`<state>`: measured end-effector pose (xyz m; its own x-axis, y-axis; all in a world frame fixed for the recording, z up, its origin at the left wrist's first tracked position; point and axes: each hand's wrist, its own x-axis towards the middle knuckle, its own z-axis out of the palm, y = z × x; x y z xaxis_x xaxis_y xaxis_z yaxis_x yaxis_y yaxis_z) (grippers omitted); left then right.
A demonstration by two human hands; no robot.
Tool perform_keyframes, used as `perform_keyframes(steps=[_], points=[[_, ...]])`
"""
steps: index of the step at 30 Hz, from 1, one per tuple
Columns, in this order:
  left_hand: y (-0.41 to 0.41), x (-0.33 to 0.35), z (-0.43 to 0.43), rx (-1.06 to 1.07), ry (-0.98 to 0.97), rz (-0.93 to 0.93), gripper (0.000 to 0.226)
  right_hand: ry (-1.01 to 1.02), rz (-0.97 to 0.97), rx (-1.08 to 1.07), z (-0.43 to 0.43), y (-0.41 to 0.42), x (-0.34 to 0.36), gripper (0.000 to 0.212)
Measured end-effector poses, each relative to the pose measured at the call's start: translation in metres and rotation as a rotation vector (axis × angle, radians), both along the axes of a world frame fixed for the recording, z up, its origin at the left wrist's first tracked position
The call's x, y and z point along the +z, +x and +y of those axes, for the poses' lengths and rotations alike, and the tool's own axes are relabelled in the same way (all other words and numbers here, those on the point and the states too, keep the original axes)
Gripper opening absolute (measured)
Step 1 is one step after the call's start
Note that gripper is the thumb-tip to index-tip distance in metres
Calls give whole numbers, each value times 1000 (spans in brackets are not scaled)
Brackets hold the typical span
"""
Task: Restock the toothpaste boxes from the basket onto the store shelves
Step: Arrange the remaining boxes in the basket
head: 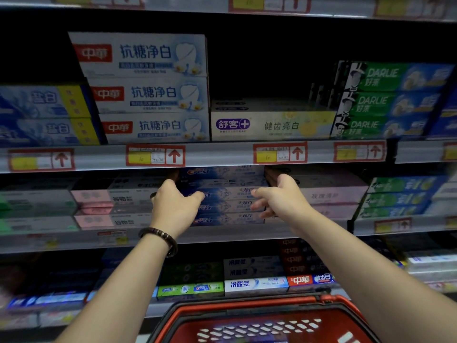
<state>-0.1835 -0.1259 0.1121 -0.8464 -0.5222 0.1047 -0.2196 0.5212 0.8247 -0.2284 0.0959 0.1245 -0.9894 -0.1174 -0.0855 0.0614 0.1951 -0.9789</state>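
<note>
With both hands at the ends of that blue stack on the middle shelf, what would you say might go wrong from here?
The stack of blue boxes is several high and the left hand and right hand meet it only at its ends, so middle boxes might slide out. The pink and grey boxes beside the left hand could get knocked askew. The stack's top is close under the shelf rail above and may catch.

Red basket (247,306) — blue-and-white Crest boxes (226,206), green Darlie boxes (385,102).
</note>
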Motion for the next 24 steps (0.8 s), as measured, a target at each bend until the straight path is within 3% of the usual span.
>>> perform_keyframes(steps=[8,17,19,22,24], points=[[1,2,0,14,36,31,41,-15,17,-25,4,-5,-1,77],[19,7,0,45,28,126,41,-78,109,-203,18,9,-11,81],[25,6,-1,71,32,157,39,-78,127,-203,21,16,-12,71],[34,5,1,66,73,147,65,-88,173,-170,24,26,-13,54],[41,6,4,44,110,157,65,-98,178,-157,27,32,-12,42]])
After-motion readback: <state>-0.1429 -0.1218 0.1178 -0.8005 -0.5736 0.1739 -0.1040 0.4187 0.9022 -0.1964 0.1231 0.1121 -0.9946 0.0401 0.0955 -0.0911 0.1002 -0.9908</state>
